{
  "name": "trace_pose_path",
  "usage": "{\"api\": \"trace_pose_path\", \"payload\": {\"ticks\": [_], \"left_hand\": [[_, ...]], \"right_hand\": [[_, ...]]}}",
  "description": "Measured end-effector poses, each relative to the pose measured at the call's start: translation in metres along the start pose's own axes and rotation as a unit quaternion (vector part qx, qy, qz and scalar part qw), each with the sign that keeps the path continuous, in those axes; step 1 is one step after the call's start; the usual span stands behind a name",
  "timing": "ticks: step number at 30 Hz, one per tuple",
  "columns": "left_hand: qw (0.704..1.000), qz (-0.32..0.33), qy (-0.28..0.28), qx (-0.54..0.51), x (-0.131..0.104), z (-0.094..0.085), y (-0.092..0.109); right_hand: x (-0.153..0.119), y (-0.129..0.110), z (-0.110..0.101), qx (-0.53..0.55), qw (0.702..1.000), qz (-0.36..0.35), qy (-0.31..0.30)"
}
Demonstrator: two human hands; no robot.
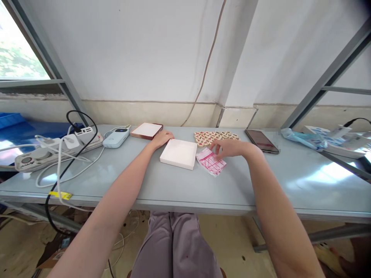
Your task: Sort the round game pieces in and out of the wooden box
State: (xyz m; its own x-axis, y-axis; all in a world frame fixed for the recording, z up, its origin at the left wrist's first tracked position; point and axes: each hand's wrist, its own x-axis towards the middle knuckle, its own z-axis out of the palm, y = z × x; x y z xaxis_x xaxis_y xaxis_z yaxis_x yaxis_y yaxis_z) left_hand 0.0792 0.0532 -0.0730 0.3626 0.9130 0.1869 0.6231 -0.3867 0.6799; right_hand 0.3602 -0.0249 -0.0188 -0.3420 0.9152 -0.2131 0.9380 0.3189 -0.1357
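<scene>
My right hand (227, 148) is curved over a folded sheet with red grid lines (209, 162), its fingertips at the sheet's upper edge and some space between thumb and fingers. Just behind it lies a cluster of round wooden Chinese chess pieces (213, 136) with red and dark characters. My left hand (162, 139) rests on the table, fingers loosely extended, between two shallow box parts. To its right is a plain white box part (178, 153), lying flat. On its left, touching or very near the fingers, sits a white-topped box part with dark reddish-brown sides (147, 130).
A smartphone (262, 141) lies right of the pieces. Further right are a blue plastic bag (304, 139) and a white power strip (348, 143). At left, a pale blue power bank (116, 138) and another power strip (43, 156) with tangled cables stand on the grey table (226, 189).
</scene>
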Motion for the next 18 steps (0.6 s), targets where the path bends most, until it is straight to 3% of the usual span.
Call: {"api": "trace_pose_path", "payload": {"ticks": [3,5,10,14,18], "left_hand": [[1.000,-0.006,0.013,0.009,0.000,0.001,0.000],[0.998,-0.009,0.040,0.041,0.000,0.003,0.001],[0.985,0.006,0.135,0.109,-0.001,0.007,0.011],[0.974,0.020,0.195,0.113,-0.002,0.007,0.021],[0.974,0.059,0.195,0.095,-0.004,0.010,0.031]], "right_hand": [[0.001,-0.002,0.001,0.025,0.999,0.004,0.045],[0.004,-0.004,0.003,0.043,0.997,-0.030,0.060],[0.012,-0.007,0.011,0.066,0.990,-0.124,0.023],[0.011,-0.006,0.011,0.046,0.995,-0.094,-0.003],[0.010,-0.005,0.009,0.019,0.998,-0.061,0.000]]}}
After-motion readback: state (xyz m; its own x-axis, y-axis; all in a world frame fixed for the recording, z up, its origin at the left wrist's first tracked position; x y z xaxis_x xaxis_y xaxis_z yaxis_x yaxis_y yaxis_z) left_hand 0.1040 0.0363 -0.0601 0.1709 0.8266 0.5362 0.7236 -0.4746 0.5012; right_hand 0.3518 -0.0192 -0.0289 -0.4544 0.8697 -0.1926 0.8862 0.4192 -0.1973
